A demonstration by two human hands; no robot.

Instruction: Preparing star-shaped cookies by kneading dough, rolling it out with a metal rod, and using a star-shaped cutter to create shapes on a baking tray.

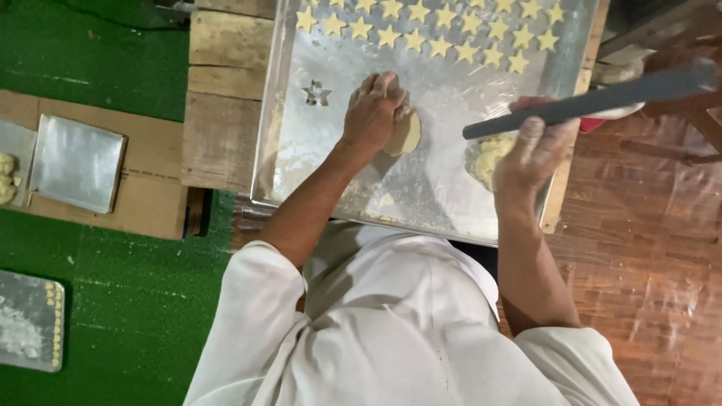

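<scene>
My left hand [374, 111] presses palm-down on a flat piece of pale dough [406, 134] in the middle of a floured metal tray [316, 173]. My right hand [535, 143] grips a grey rolling pin [602, 99], held above the tray's right edge and pointing right. A lump of crumbly yellow dough [487, 156] lies just left of that hand. A metal star-shaped cutter [317, 93] rests on the tray to the left of my left hand. Several cut dough stars [440, 31] sit in rows along the tray's far side.
The tray lies on a low wooden table [226, 83]. To the left, a smaller empty metal tray [77, 162] rests on cardboard over green matting. Another floured tray [30, 322] is at the lower left. Wooden flooring [654, 248] runs along the right.
</scene>
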